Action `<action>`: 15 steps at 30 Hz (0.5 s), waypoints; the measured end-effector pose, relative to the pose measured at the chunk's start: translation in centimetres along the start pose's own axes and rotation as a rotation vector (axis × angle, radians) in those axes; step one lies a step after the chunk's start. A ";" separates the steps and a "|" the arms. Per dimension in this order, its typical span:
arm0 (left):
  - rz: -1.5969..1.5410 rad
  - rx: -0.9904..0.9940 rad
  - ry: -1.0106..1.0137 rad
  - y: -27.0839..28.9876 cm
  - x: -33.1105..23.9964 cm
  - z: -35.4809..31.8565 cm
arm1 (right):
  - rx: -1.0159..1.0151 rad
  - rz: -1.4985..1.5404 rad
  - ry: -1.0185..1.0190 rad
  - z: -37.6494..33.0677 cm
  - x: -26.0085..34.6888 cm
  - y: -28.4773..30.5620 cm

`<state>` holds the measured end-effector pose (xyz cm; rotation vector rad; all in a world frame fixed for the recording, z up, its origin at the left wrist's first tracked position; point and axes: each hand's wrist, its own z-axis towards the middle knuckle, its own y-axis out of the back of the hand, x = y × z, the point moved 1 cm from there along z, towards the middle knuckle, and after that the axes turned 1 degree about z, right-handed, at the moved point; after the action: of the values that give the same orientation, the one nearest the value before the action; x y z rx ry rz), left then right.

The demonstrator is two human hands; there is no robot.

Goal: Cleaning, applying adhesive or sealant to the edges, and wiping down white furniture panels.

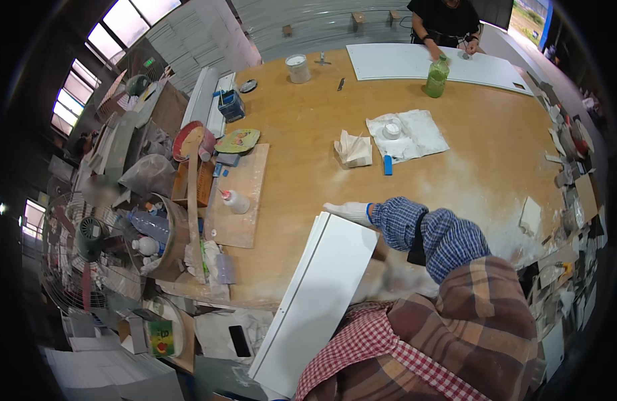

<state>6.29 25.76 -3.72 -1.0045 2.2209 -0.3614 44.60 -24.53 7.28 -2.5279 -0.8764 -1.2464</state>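
A stack of long white panels (pixel 322 274) slants from the table's near edge down toward my body. My right hand (pixel 348 212), in a white glove, is closed round the far end of the stack, its fingertips at the far left corner. A blue checked sleeve covers that forearm. My left hand does not show. Beyond my right hand lie a blue block (pixel 388 165), a folded piece of sandpaper (pixel 353 150) and a white cloth (pixel 422 137) bearing a small round tub (pixel 391 129).
A co-worker (pixel 448 23) handles another white panel (pixel 415 61) at the far side, near a green bottle (pixel 437 77). A white bucket (pixel 297 69) stands far back. On the left are a squeeze bottle (pixel 236 202), a full bin (pixel 175 240), a fan (pixel 89 237) and a phone (pixel 239 341).
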 end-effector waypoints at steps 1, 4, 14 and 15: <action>-0.018 -0.012 -0.013 1.5 -0.5 0.2 | 0.000 -0.009 -0.118 -0.4 0.5 0.0; -0.088 -0.037 -0.093 4.6 -3.5 0.7 | -0.006 0.058 0.008 1.8 -4.1 0.5; 0.788 0.334 -0.126 -11.6 -6.1 2.2 | -0.175 0.537 -0.030 -13.5 -19.9 7.2; 0.705 0.337 -0.188 -10.7 -6.9 3.2 | -0.186 1.072 -0.013 -13.0 -21.3 7.2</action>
<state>17.78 23.89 2.32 -0.0490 2.0884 -0.2853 30.18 -44.69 -0.40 -2.4666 0.6049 -0.9199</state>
